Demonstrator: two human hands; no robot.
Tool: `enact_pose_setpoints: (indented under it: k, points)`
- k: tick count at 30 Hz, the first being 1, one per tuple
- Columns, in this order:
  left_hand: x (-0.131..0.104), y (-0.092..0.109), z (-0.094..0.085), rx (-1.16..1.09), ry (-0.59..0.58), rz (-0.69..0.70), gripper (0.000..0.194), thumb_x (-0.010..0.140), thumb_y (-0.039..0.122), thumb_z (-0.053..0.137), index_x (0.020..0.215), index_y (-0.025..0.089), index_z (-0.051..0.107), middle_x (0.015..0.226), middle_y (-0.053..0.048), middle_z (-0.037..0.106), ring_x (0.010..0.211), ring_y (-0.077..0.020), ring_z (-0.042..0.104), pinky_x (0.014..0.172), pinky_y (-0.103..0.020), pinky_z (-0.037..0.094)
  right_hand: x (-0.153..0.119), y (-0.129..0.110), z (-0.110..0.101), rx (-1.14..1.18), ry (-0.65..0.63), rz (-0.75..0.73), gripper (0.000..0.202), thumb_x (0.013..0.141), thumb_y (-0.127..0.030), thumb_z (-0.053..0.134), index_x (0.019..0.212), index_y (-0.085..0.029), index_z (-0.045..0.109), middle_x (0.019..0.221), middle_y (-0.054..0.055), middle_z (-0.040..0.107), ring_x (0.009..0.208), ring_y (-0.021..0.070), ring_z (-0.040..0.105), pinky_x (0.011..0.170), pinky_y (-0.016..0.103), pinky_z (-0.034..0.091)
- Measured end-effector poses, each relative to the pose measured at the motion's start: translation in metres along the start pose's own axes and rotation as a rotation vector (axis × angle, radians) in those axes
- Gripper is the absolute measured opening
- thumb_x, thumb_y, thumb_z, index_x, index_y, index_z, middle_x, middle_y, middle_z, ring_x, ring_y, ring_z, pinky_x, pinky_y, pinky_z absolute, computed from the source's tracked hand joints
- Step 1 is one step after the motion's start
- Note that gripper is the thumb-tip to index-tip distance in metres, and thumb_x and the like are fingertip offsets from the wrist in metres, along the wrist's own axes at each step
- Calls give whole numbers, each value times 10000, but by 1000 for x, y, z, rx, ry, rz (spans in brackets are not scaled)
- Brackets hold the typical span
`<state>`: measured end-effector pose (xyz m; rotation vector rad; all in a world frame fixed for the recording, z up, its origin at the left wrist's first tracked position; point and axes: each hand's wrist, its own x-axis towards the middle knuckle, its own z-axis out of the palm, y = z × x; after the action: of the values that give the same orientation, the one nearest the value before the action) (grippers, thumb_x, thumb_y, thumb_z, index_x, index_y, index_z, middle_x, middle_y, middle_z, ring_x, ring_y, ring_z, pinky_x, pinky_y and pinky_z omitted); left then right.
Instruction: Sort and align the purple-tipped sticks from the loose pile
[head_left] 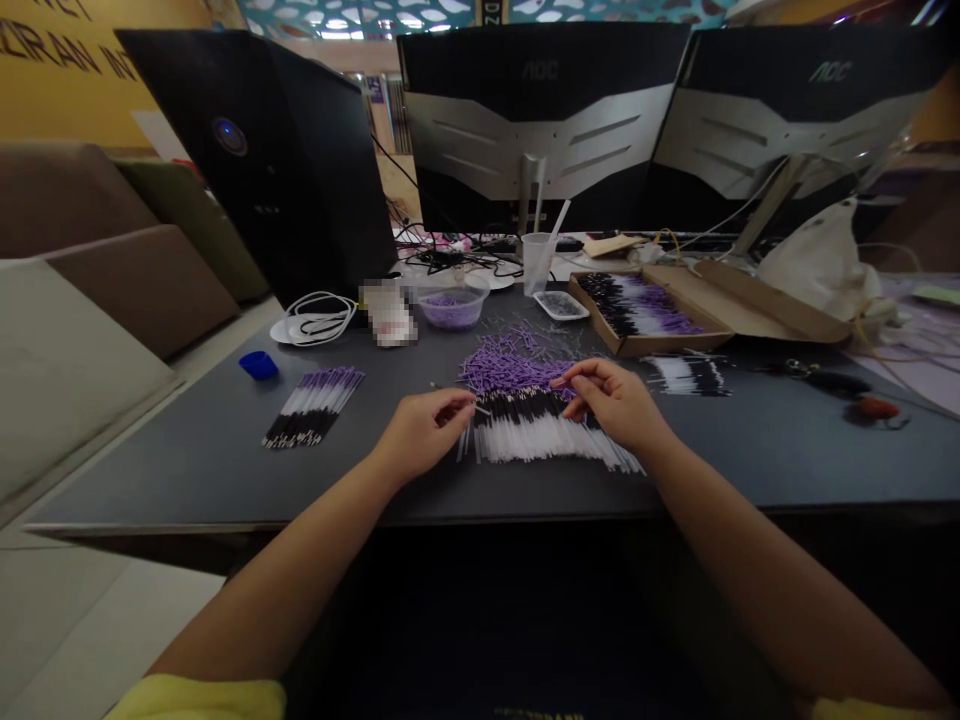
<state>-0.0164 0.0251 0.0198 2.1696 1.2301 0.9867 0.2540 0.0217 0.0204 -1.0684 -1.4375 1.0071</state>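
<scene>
My left hand is closed in a pinch at the left edge of the piles. A thin greyish stick pokes out past its fingertips. My right hand hovers over the pile's right side, thumb and forefinger pinched on what looks like a small purple piece. Between the hands lies a heap of short purple pieces. In front of it is a row of slim black-and-white sticks with clear ends. To the left lies a neat bundle of purple, white and black sticks.
Behind stand a plastic tub of purple pieces, a small white tray, a clear cup and an open cardboard box of finished-looking sticks. White sticks lie right. A blue cap-like object sits left. Monitors rise behind.
</scene>
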Motion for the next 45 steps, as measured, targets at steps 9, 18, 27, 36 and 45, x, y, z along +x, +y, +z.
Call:
enact_pose_setpoints:
  k: [9, 18, 27, 36, 45]
  points:
    - [-9, 11, 3, 576, -30, 435, 255, 945, 290, 422, 934, 183, 653, 760, -30, 625, 704, -133, 564, 637, -244, 402, -22, -3, 43, 268, -157, 46, 251, 815, -376, 642, 877, -191, 484, 795, 16, 703, 510, 120, 657, 525, 265, 533]
    - [-10, 14, 11, 559, -20, 638, 236, 943, 228, 415, 843, 147, 612, 817, -64, 600, 743, -140, 533, 687, -260, 431, -33, -7, 46, 248, -185, -69, 178, 887, -360, 574, 919, -202, 498, 912, 43, 717, 550, 109, 668, 570, 268, 545]
    - [-12, 8, 12, 641, -49, 639, 271, 967, 248, 364, 873, 161, 603, 650, -12, 544, 604, -122, 487, 597, -254, 367, -37, -9, 46, 205, -235, -104, 178, 911, -378, 539, 913, -212, 475, 977, 53, 715, 542, 103, 668, 554, 269, 543]
    - [-12, 8, 14, 627, -64, 646, 265, 957, 220, 371, 855, 153, 606, 655, -25, 569, 613, -136, 516, 620, -272, 385, -38, -8, 47, 154, -240, -153, 139, 919, -344, 535, 922, -209, 503, 980, 44, 702, 535, 95, 657, 544, 263, 545]
    - [-13, 8, 14, 585, -75, 663, 252, 954, 207, 360, 886, 149, 596, 679, -34, 578, 633, -139, 525, 616, -266, 405, -40, -9, 46, 157, -269, -171, 143, 930, -359, 516, 924, -220, 482, 988, 44, 704, 535, 98, 662, 543, 267, 546]
